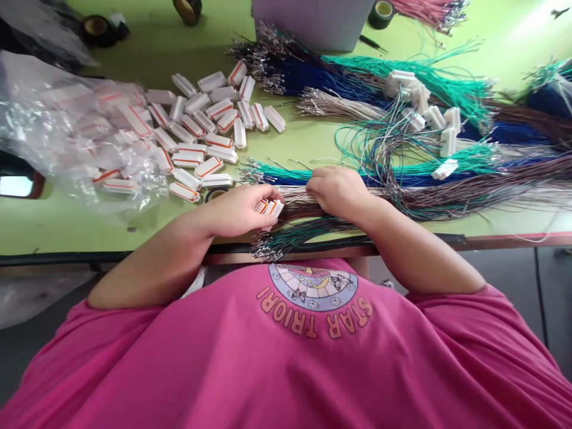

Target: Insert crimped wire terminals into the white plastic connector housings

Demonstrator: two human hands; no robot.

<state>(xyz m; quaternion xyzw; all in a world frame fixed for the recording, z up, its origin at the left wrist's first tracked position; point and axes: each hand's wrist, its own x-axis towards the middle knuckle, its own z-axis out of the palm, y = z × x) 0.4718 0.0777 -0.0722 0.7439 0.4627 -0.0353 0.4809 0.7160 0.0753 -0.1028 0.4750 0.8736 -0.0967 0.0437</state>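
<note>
My left hand (243,208) is closed around a white connector housing (273,208) with an orange strip and rows of small holes. Just right of it, my right hand (337,189) is over the bundles of wires, its fingers bent and pressed together; whatever they pinch is too small to make out. Under and beside that hand run white wires (295,192), brown wires (297,210) and blue wires (379,179). Dark green wires (308,231) with metal terminals at their left ends lie along the table's front edge.
Many loose connector housings (196,125) lie left, partly in a clear plastic bag (80,137). Wired connectors (449,128) rest on the bundles at right. Behind stand a grey box (313,24) and a black tape roll (381,14) on the green table (134,229).
</note>
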